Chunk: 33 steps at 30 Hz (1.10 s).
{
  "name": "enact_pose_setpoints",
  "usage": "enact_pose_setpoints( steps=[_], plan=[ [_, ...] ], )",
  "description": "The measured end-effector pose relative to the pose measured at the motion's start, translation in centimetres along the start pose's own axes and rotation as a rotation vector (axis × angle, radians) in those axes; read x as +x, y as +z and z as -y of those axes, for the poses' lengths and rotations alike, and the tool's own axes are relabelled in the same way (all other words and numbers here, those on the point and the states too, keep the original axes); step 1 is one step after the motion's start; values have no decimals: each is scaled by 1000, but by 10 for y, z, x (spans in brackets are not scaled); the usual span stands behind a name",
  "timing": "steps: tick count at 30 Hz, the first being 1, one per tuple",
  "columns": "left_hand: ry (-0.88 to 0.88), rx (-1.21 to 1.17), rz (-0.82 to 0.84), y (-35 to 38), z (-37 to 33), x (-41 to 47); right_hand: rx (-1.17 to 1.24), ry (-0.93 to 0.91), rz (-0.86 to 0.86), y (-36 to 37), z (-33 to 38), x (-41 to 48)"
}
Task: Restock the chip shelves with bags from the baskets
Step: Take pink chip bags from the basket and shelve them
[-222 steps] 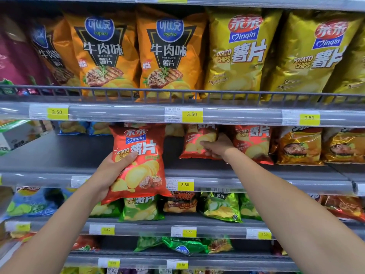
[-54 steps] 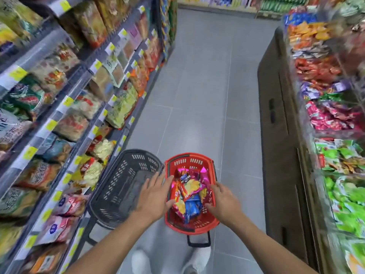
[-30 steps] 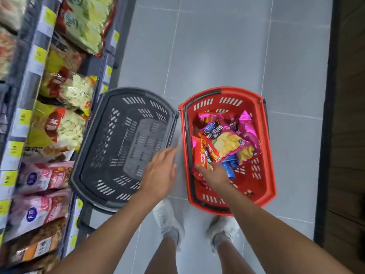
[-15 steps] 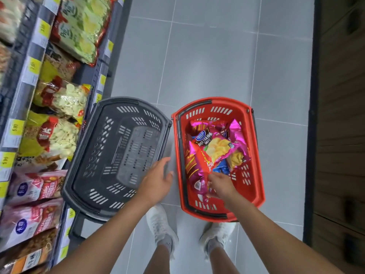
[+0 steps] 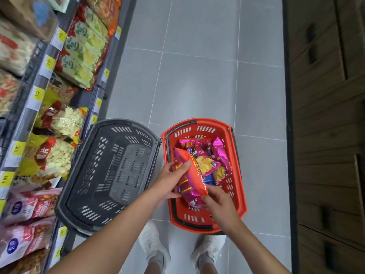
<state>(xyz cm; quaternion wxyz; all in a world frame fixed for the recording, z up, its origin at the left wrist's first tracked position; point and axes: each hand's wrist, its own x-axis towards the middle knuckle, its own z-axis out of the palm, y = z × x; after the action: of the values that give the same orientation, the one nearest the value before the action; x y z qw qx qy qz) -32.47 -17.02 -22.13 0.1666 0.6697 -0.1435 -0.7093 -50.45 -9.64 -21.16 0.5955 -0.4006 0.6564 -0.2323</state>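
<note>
Red chip bag [image 5: 194, 176] gripped between left hand [image 5: 170, 181] and right hand [image 5: 219, 203].

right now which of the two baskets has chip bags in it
The red basket, right of the black basket: it holds pink bags and the orange bag the left hand grips; the black one is bare inside.

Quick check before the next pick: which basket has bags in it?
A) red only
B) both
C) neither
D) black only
A: the bags all lie in the red basket, where the left hand and right hand grip an orange bag; the black basket shows only its bare slotted bottom.
</note>
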Motion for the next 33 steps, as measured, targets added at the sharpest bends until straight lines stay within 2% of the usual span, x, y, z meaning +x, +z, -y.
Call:
enact_pose_setpoints(
  steps=[2,6,8,10,12,14,16,18,20,25,27,33],
  plan=[
    [24,-29,3,3,-1,0,-178,-148,-6,5,2,-3],
    [76,-56,-104,5,-1,1,-354,-240,46,16,6,-9],
    [84,-90,-99,2,1,3,-283,-238,1,13,10,-6],
    [80,-109,-43,-3,1,1,-225,-247,-144,5,11,4],
    [77,-136,25,-7,-1,-5,-130,-147,-225,-4,19,18],
    [62,-183,100,-10,-3,-11,46,25,-142,-10,27,33],
    [32,-228,179,-11,-5,-18,195,192,30,-15,32,45],
    [-2,-261,224,-11,-6,-24,297,272,170,-19,28,51],
    [-12,-266,226,-11,-5,-25,355,268,198,-19,32,50],
    [75,-176,227,-13,3,-23,250,4,-50,-9,37,47],
    [102,-168,209,-8,6,-24,182,-49,-83,-4,32,46],
    [130,-206,124,-2,12,-22,294,-4,-88,4,36,44]
  ],
)
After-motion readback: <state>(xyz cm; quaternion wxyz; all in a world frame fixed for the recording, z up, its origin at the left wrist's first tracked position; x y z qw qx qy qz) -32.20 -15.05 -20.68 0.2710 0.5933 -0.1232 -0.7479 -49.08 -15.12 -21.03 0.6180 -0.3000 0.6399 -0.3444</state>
